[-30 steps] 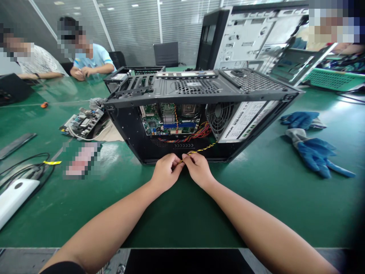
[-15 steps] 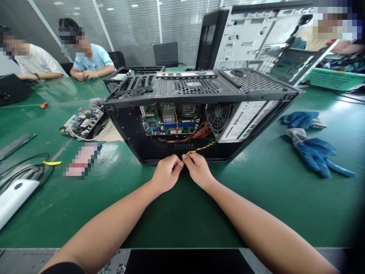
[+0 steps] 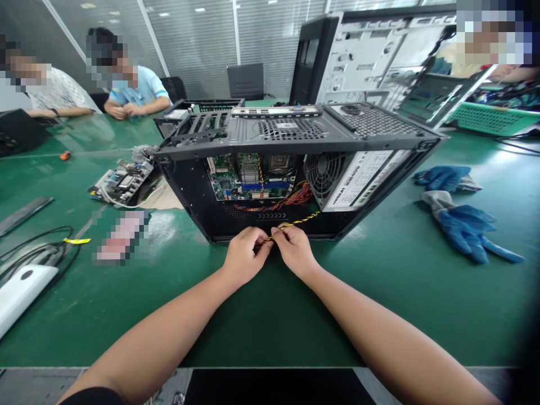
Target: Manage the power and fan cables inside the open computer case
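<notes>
A yellow and black twisted cable (image 3: 301, 220) runs from the power supply (image 3: 352, 180) down to the front edge of an open black computer case (image 3: 272, 148). My left hand (image 3: 247, 253) pinches its near end between thumb and fingers. Close beside it, my right hand (image 3: 292, 246) grips the same cable, fingers closed. The cable's tip is hidden in the left fingers. Inside the case sit a green motherboard (image 3: 225, 181) and a bundle of coloured wires (image 3: 295, 197). Another yellow-black wire (image 3: 260, 171) hangs across the board.
Blue work gloves (image 3: 464, 222) lie at the right, a green basket (image 3: 493, 118) behind them. A second computer case (image 3: 354, 56) stands at the back. Loose circuit boards (image 3: 124, 180), black cables (image 3: 70, 256) and a white device (image 3: 25, 295) lie left. People sit across the green table (image 3: 270, 332).
My hands have barely moved. A little more of the twisted cable now shows between my left fingers and right thumb.
</notes>
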A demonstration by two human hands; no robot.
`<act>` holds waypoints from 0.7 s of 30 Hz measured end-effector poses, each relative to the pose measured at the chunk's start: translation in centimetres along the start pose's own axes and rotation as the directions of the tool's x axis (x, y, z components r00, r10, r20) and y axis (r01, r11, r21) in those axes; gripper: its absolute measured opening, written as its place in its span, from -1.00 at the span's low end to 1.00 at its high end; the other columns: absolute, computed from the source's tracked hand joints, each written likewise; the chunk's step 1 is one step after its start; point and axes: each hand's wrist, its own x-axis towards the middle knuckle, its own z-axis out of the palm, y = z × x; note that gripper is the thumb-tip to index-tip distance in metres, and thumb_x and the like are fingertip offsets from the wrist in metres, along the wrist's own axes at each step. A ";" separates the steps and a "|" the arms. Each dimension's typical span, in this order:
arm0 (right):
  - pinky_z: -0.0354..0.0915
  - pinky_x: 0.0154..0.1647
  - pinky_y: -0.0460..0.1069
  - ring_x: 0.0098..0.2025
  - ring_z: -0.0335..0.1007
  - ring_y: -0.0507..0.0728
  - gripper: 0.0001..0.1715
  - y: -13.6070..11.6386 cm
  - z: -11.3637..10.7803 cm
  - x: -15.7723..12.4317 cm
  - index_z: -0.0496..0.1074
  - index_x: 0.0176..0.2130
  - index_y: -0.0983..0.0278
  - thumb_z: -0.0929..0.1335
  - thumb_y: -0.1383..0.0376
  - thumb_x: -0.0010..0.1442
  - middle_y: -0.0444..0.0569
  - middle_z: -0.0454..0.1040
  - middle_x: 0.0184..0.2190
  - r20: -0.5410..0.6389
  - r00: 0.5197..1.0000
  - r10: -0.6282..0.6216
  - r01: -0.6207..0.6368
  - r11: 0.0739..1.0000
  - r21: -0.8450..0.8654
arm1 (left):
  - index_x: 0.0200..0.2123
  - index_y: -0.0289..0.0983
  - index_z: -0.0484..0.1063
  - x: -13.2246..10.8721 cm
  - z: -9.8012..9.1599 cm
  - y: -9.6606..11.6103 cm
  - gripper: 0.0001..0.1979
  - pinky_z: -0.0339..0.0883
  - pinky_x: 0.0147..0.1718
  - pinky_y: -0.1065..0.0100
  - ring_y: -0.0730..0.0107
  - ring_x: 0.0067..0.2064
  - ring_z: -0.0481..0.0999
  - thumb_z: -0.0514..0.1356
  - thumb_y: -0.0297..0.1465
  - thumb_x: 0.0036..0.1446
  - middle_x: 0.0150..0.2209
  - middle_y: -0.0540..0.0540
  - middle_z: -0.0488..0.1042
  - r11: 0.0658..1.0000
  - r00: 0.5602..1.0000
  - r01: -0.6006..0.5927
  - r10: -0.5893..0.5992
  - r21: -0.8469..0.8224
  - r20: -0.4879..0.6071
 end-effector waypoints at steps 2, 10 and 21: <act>0.07 -0.46 0.00 -0.51 0.13 0.06 -0.57 0.0 0.0 0.0 0.18 -0.60 0.20 0.28 0.12 0.23 -0.15 0.21 -0.60 0.002 1.000 0.003 -0.003 1.000 -0.003 | -0.38 -0.25 0.38 0.0 0.0 0.0 -0.92 0.32 -0.37 0.38 0.44 -0.39 0.42 0.23 -0.48 0.14 -0.42 -0.01 0.43 1.000 1.000 0.008 -0.008 -0.002 -0.005; 0.07 -0.45 0.00 -0.50 0.12 0.06 -0.58 0.0 0.0 0.0 0.20 -0.59 0.21 0.28 0.11 0.23 -0.15 0.20 -0.59 0.020 1.000 0.004 -0.005 1.000 0.029 | -0.32 -0.25 0.43 -0.1 0.1 0.1 -0.95 0.32 -0.43 0.42 0.46 -0.43 0.46 0.26 -0.47 0.13 -0.45 0.02 0.49 0.997 0.997 0.077 -0.077 -0.033 -0.001; 0.16 -0.40 0.00 -0.48 0.18 0.07 -0.58 -0.4 -0.1 0.0 0.18 -0.55 0.19 0.24 0.07 0.25 -0.15 0.21 -0.59 0.078 0.997 0.015 -0.017 0.999 0.034 | -0.36 -0.25 0.42 0.1 -0.1 0.0 -0.92 0.26 -0.39 0.38 0.42 -0.40 0.43 0.16 -0.46 0.21 -0.44 0.00 0.46 0.997 0.996 0.072 -0.071 -0.005 0.050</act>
